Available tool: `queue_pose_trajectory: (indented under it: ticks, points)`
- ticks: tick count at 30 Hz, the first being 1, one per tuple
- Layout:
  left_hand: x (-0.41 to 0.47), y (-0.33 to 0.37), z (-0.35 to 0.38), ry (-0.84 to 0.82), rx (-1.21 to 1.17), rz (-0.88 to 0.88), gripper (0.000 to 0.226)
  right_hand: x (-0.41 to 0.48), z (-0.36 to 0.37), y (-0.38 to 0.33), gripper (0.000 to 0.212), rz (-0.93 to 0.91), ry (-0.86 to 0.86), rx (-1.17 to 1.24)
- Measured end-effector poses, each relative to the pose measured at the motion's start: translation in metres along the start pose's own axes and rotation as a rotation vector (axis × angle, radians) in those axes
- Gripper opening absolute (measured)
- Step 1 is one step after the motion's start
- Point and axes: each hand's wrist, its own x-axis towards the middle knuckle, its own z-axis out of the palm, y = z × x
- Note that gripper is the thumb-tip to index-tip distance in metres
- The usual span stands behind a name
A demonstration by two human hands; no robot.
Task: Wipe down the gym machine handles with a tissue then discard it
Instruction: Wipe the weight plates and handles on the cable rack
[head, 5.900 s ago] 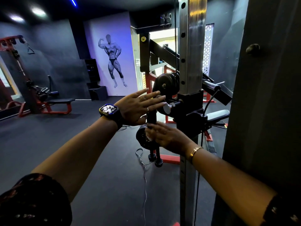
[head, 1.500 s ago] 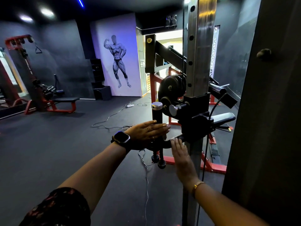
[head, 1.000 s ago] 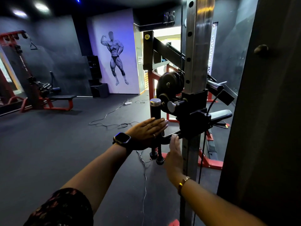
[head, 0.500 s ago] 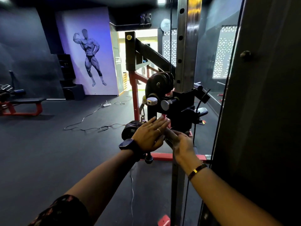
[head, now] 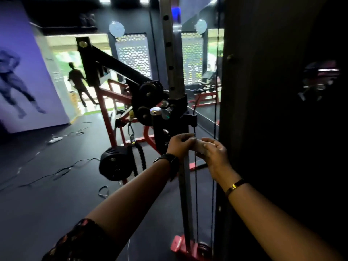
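The left hand (head: 179,146) and the right hand (head: 214,155) are meeting in front of the steel post (head: 173,63), just below the black bracket (head: 181,113) clamped around it. The left hand is curling its fingers over one end of a pale tissue (head: 198,146), and the right hand is pinching the other end between thumb and fingers. The tissue is stretching between them, beside a thin cable (head: 195,185) running down next to the post. The frame is blurring here, so I cannot tell whether the tissue is actually touching the metal. The chrome-capped handle (head: 156,121) is standing upright above and to the left of the hands, apart from them. A watch (head: 169,161) is showing on the left wrist and a gold bracelet (head: 235,186) on the right. Lower left, a black weight plate (head: 114,164) is hanging beside a rope (head: 139,159). A person (head: 79,81) is standing in the bright doorway far behind, near a purple wall (head: 37,72).
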Motion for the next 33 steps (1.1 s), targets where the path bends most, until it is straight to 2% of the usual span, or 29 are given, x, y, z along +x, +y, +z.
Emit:
queue_pose_trajectory:
  ticks: [5,10,13,17,23,33]
  points:
    - [-0.017,0.014,0.034,-0.171,-0.268,-0.114,0.027,-0.027,-0.032,-0.015,0.02,-0.092,0.196,-0.05]
    - [-0.045,0.034,0.078,-0.362,-0.339,-0.12,0.012,-0.069,-0.072,-0.04,0.022,-0.188,0.363,-0.039]
    - [-0.074,0.055,0.101,-0.457,-0.372,-0.113,0.02,-0.102,-0.098,-0.055,0.02,-0.217,0.459,-0.017]
    - [-0.121,0.077,0.132,-0.593,-0.537,-0.267,0.016,-0.16,-0.128,-0.073,0.013,-0.214,0.586,0.047]
    - [-0.214,0.102,0.165,-0.816,-0.605,-0.425,0.049,-0.269,-0.156,-0.087,0.015,-0.26,0.762,0.158]
    - [-0.349,0.146,0.184,-1.219,-0.601,-0.517,0.058,-0.429,-0.156,-0.109,0.019,-0.387,1.077,0.177]
